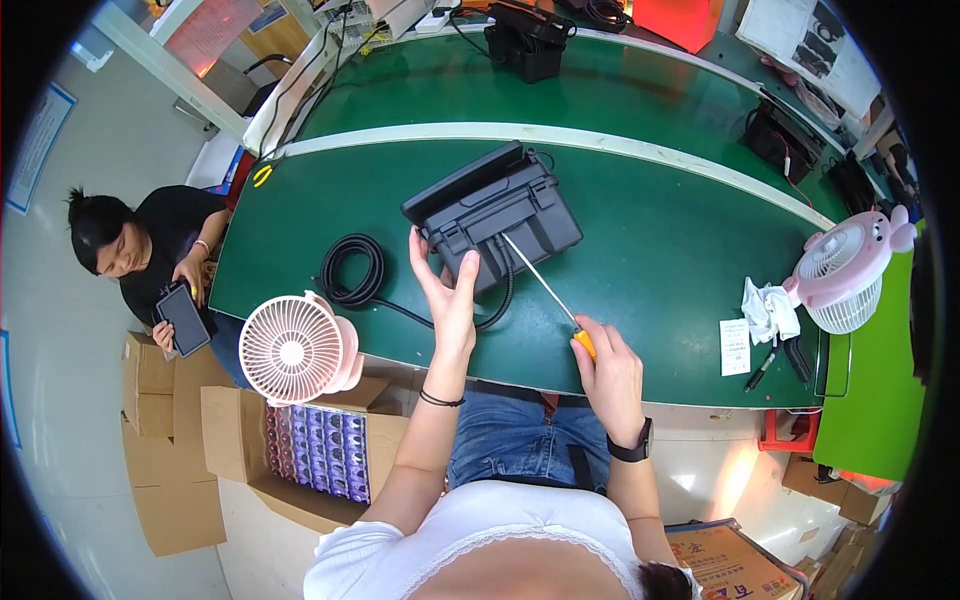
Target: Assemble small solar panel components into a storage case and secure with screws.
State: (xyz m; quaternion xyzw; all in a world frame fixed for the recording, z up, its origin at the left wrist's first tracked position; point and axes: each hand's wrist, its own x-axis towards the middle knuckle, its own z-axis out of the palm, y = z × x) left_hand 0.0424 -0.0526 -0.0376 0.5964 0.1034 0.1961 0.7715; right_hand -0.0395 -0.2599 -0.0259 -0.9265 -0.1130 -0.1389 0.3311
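Note:
A black plastic case (545,215) with its lid raised stands tilted on the green table. My left hand (447,305) grips its lower left corner, thumb in front and fingers along the side. In my right hand (612,370) is a screwdriver (545,285) with a yellow handle and a long thin shaft. Its tip meets the front of the case, near where a ribbed black cable (507,285) comes out. That cable runs down past my left wrist to a coiled part (352,270) left of the case. What lies inside the case is hidden.
A pink fan (290,350) stands at the table's near left edge, another pink fan (840,262) at the right. Near that one lie white tissue (770,310), a paper slip (735,348) and a black pen (760,368). At left, a co-worker holds a dark flat device (183,320).

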